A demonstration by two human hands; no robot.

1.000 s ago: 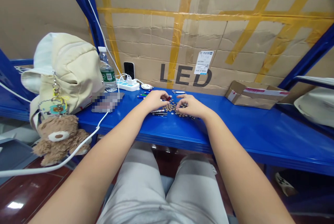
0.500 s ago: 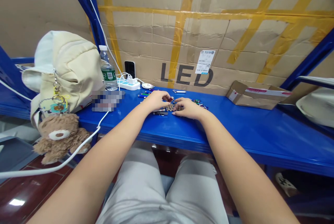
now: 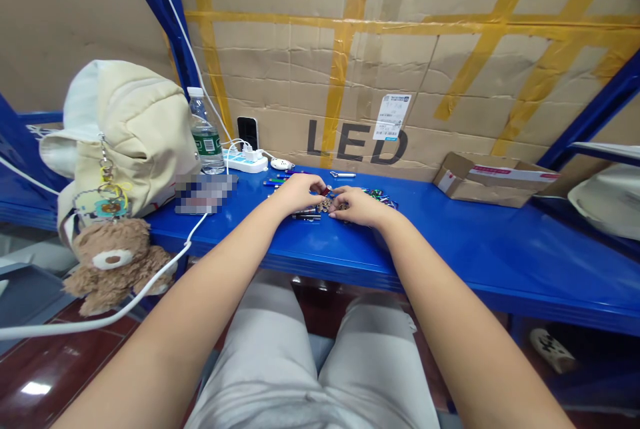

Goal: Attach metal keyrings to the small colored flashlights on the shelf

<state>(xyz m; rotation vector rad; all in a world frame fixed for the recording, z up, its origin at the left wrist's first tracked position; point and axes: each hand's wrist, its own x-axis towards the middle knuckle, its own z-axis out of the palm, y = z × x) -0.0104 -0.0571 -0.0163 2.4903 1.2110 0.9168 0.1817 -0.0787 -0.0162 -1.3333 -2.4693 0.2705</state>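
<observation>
A water bottle (image 3: 205, 142) is stood far left on the blue shelf (image 3: 450, 236). A small red piece (image 3: 325, 190) seems pinched by the left hand (image 3: 299, 190). Just beside it, the right hand (image 3: 361, 206) is laid on the heap of small metal parts (image 3: 327, 205); its grip cannot be told. Parts could be swept off the near edge by a wrist.

shelf (image 3: 450, 242): glossy painted metal | box (image 3: 487, 179): matt cardboard | bear (image 3: 113, 262): plush

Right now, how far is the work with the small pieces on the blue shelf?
Done, it seems: a few slim metal tubes lie beside the left hand. In hand: it pinches a red piece. Left: the brown pile that the right hand touches.
</observation>
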